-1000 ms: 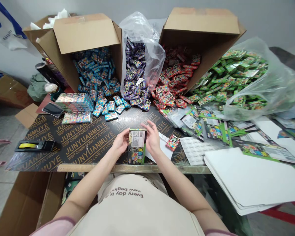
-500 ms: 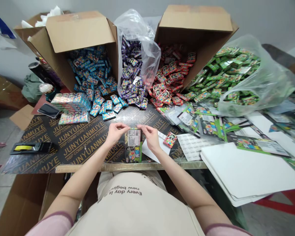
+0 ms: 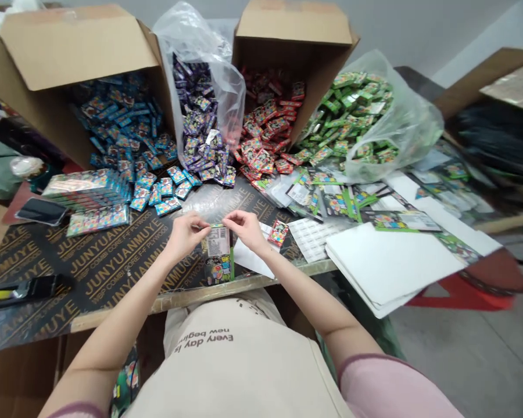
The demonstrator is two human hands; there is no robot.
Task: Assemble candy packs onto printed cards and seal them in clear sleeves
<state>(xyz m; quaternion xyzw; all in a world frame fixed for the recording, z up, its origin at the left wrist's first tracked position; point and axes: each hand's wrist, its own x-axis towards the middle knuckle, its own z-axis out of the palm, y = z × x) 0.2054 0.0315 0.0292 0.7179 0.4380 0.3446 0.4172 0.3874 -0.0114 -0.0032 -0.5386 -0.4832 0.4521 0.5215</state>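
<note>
A flat printed packet (image 3: 218, 255), dark with a green edge and a pale label panel, lies near the front edge of the table. My left hand (image 3: 186, 235) pinches its far left corner between thumb and fingertips. At the far right corner my right hand (image 3: 246, 229) is closed in a similar pinch. Just right of the packet, a white sheet (image 3: 255, 261) lies partly under my right wrist. Beyond it rests a small red box (image 3: 278, 233).
Small blue boxes (image 3: 122, 128), purple boxes (image 3: 203, 116), red boxes (image 3: 265, 128) and green boxes (image 3: 357, 104) spill from cartons and bags at the back. Stacked boxes (image 3: 87, 188) and a tape dispenser (image 3: 21, 290) are left; a sticker sheet (image 3: 309, 239) and white cards (image 3: 401, 261) are right.
The camera view has turned to the right, so the table's contents sit further left. Both hands stay pinched at the packet's far edge.
</note>
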